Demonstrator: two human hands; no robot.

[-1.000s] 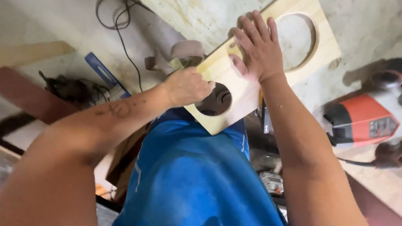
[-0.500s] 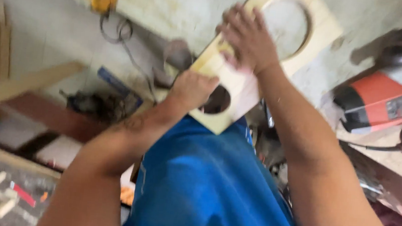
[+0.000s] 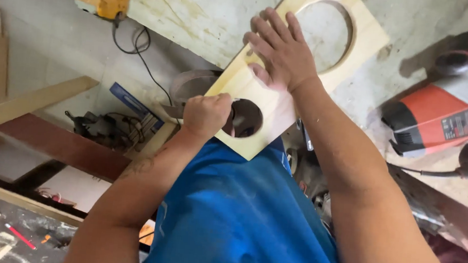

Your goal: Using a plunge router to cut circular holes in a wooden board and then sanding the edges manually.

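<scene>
I am pressing my right hand [image 3: 282, 54], fingers spread flat, on the wooden board [image 3: 258, 103] overhanging the dusty bench's [image 3: 210, 13] near edge; it has hardly shifted. My left hand [image 3: 206, 114] is staying fisted at the small hole [image 3: 244, 118], apparently still working its rim; what it grips I cannot tell.

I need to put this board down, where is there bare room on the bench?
Bare grey benchtop lies between the wooden board and the red power tool; another patch sits left of the black cord. Below the board, the machine and clutter crowd it.
</scene>
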